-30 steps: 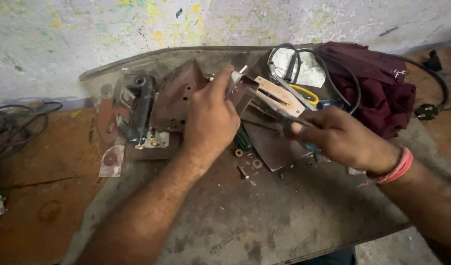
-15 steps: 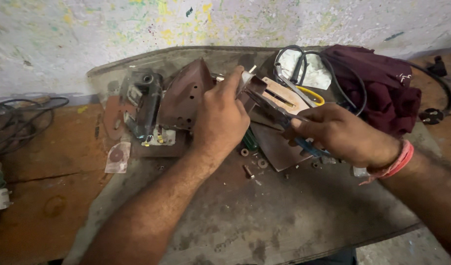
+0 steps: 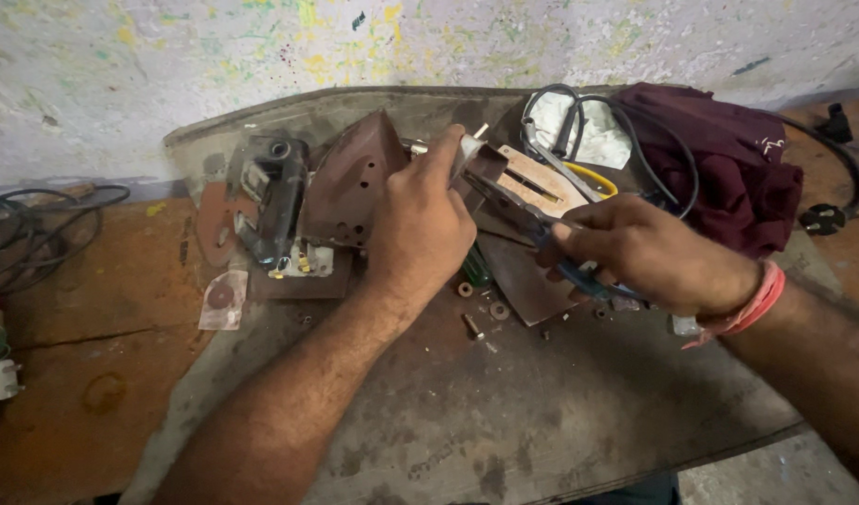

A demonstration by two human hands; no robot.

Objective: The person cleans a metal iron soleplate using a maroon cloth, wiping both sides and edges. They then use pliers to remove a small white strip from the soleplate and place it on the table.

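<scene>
You have one package in view: a small clear plastic packet (image 3: 223, 300), roughly rectangular, lying flat at the left edge of the grey mat (image 3: 504, 440), touching the orange floor (image 3: 83, 318); it holds a round reddish-brown disc; no labels, signs or screens are visible.

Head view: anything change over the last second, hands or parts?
Little. The left hand keeps its pinch on the small white part at the metal plate, and the right hand still grips the blue-handled tool against it; both shifted only slightly. The camera drifted, so the scene slid in frame. The iron soleplate, maroon cloth and loose screws stayed put.
</scene>
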